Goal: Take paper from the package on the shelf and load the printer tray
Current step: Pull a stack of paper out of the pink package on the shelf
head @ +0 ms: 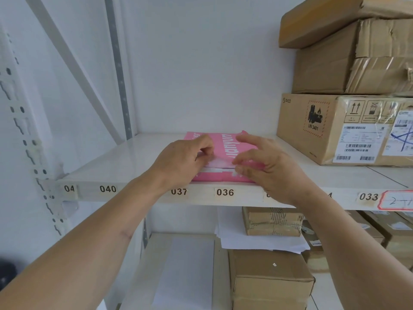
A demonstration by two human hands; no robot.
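A pink paper package [225, 145] with white lettering lies flat on the white shelf [125, 162], near its front edge above the labels 037 and 036. Its near end is torn and white sheets [218, 170] show in the gap. My left hand [183, 159] rests on the package's left front corner, with its fingers pinching the wrapper flap. Over the right front corner is my right hand [266, 164], fingers curled and spread, with the fingertips touching the wrapper. No printer is in view.
Brown cardboard boxes [344, 128] are stacked at the right of the same shelf, close to the package. On the lower shelf sit more boxes [270, 280] and loose white sheets [257, 240]. A shelf upright [29, 130] stands at the left.
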